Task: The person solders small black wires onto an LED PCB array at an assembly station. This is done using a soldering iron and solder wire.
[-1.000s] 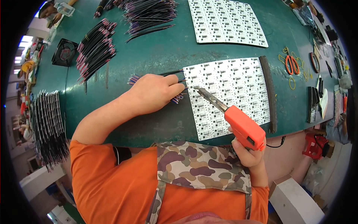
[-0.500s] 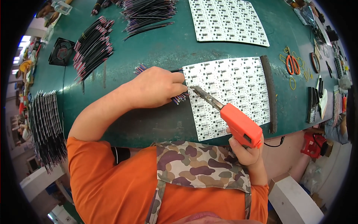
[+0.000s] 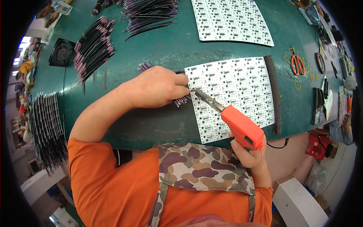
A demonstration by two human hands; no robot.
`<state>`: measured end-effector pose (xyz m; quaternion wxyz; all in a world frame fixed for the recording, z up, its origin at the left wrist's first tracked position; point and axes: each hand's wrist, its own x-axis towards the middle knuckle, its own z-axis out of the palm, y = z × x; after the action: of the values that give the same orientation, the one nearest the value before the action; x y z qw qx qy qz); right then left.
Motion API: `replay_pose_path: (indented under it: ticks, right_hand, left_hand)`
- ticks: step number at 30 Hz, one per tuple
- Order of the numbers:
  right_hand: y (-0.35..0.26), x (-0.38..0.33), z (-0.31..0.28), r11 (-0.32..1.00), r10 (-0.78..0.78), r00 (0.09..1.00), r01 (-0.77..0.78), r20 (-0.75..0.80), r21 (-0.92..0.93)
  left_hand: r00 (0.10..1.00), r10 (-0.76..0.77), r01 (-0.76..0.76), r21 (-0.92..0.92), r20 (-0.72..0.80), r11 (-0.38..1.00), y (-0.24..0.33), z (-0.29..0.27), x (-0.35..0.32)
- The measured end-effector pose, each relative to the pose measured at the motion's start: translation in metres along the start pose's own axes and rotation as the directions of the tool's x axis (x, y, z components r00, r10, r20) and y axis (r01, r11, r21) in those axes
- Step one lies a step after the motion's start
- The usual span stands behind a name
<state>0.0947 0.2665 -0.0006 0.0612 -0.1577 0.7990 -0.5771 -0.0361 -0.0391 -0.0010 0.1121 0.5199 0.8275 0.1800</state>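
Observation:
My left hand is closed around a bundle of thin coloured wires, whose ends stick out at both sides of the fist. It rests at the left edge of a white panel of small circuit boards lying on the green table. My right hand grips the handle of an orange soldering gun below the table's near edge. The gun's metal tip touches the panel's left edge right beside my left fingertips.
A second white board panel lies at the back. Bundles of dark wires and more wires lie at back left. A black strip borders the near panel's right side. Orange scissors and tools lie right. Stacked boards stand left.
My left hand with the wires has slid right to the panel's left edge. The soldering gun's tip has moved left and up to meet it.

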Motion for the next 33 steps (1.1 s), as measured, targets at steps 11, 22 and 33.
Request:
replay_pose_path:
  ticks: [11, 22, 33]
  right_hand:
    - [0.0, -0.007, 0.001, 1.0, -0.002, 1.0, 0.002, -0.006, -0.003]
    - [0.01, -0.032, -0.013, 0.99, 0.03, 0.995, -0.017, -0.093, 0.138]
    - [0.009, -0.035, -0.005, 0.878, 0.252, 0.931, -0.105, -0.265, 0.466]
  left_hand:
    - [0.997, -0.05, 0.044, 0.092, 0.056, 0.995, 0.009, -0.002, 0.003]
    - [0.992, -0.084, 0.07, 0.141, 0.094, 0.987, 0.014, -0.003, 0.004]
    - [0.994, -0.105, 0.107, 0.051, -0.037, 0.993, 0.019, -0.008, -0.005]
